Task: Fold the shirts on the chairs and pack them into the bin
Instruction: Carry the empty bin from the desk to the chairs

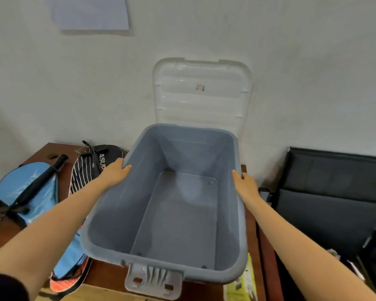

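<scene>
A grey-blue plastic bin [139,248] sits on a brown table with nothing inside it. Its clear white lid [201,94] stands up behind it against the wall. My left hand [115,172] grips the bin's left rim, thumb hooked over the edge. My right hand [245,185] grips the right rim the same way. A white latch [153,281] hangs at the bin's near end. No shirts are in view.
Racket covers lie on the brown table [52,148] to the left: a blue one [26,192] and a black striped one [89,166]. A black chair [334,192] stands at the right. A yellow packet [245,281] lies by the bin's near right corner.
</scene>
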